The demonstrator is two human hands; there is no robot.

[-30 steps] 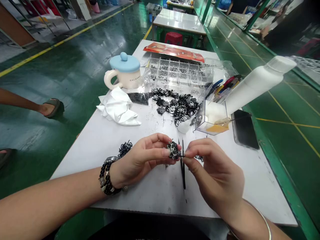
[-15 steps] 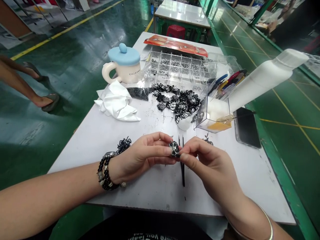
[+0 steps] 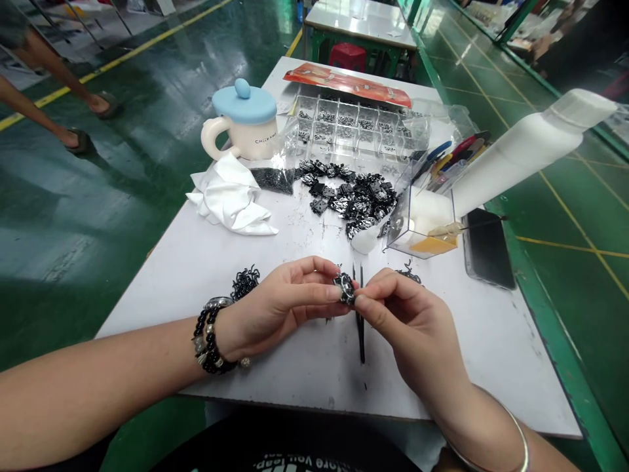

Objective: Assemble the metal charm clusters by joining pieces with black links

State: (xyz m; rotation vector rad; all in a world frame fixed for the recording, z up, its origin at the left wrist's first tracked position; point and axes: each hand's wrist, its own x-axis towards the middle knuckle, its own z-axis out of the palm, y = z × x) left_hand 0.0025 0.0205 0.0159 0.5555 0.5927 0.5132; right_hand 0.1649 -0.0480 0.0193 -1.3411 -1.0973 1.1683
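Between the thumb and fingers of my left hand (image 3: 299,292) is a small shiny black patterned piece (image 3: 344,288), held up over the white table (image 3: 295,367). My right hand (image 3: 407,314) pinches at the right edge of the same piece with thumb and forefinger; any smaller part between those fingertips is hidden. Black tweezers (image 3: 361,334) lie on the table just below and behind the piece. Left of my left wrist is a small heap of thin black curved bits (image 3: 244,282). More dark bits (image 3: 409,272) lie partly hidden behind my right hand.
Beyond my hands lies a pile of black pieces (image 3: 363,200). Behind it stands a clear compartment box (image 3: 339,141). A crumpled white cloth (image 3: 228,196) and a blue-lidded mug (image 3: 246,124) are at left. At right are a pen holder (image 3: 417,226), a white bottle (image 3: 531,154) and a phone (image 3: 489,249).
Both hands keep their grip on the black piece, which is turned slightly. The view has shifted a little. At the far left, a passer-by's legs have moved.
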